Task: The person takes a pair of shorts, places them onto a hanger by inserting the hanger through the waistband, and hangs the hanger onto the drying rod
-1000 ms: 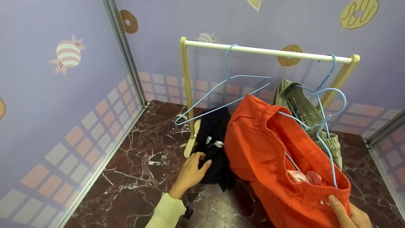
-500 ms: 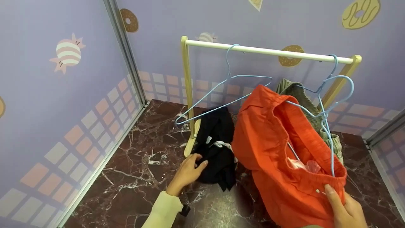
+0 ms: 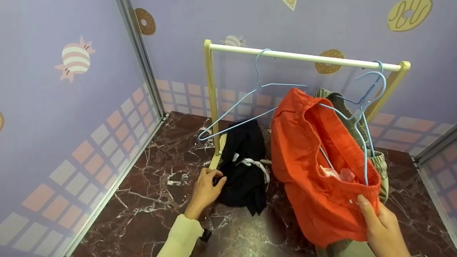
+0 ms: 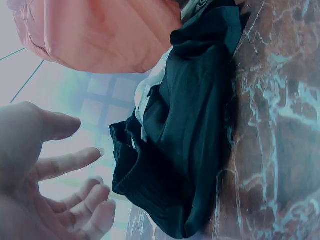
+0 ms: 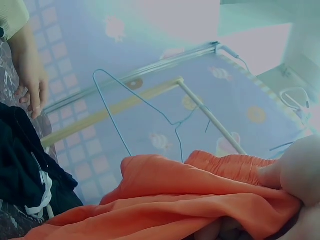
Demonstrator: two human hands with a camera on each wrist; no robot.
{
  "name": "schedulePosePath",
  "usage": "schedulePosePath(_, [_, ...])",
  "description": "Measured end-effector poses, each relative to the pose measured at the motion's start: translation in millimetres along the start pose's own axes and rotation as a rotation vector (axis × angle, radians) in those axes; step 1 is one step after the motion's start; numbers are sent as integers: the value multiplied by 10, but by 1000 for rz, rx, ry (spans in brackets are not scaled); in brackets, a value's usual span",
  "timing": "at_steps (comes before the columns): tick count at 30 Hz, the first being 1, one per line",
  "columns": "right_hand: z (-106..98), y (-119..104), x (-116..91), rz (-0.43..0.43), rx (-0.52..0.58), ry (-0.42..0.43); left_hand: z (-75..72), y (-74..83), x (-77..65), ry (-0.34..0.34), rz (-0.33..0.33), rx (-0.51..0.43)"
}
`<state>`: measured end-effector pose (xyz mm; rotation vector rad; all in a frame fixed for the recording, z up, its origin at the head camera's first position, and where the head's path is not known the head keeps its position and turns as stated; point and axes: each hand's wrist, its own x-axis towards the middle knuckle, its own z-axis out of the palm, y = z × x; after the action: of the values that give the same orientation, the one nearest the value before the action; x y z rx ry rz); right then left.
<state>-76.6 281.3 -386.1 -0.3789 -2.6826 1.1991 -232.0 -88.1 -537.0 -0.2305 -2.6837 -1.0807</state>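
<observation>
My right hand pinches the elastic waistband of orange-red pants, thumb on the outside. Inside that waistband sits a blue hanger, its hook free and just below the rail in the head view. A pale pink tag or lining shows in the opening. My left hand hovers with loosely bent fingers beside black pants crumpled on the floor. In the left wrist view, a gap shows between those fingers and the black waistband. White drawstring lies across the black pants.
A garment rack with a white rail and wooden legs stands against the purple wall. An unloaded blue hanger hangs at its left. Olive corduroy pants hang on another hanger at the right. The floor is dark marble.
My right hand has raised the orange-red pants and their hanger toward the rail, its hook now nearer the right end. My left hand has drawn slightly left, away from the black pants.
</observation>
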Motion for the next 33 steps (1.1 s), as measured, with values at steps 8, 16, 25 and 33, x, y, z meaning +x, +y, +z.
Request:
schedulePosePath(8, [67, -156, 91, -70, 89, 0, -15, -53, -45, -151, -54, 115])
schedulePosePath(16, [152, -284, 185, -91, 172, -13, -3, -137, -44, -249, -59, 224])
schedulePosePath(25, [254, -371, 316, -127, 197, -25, 2, -164, -25, -149, 21, 135])
schedulePosePath(33, [321, -447, 426, -134, 205, -20, -36, -42, -53, -77, 119, 75])
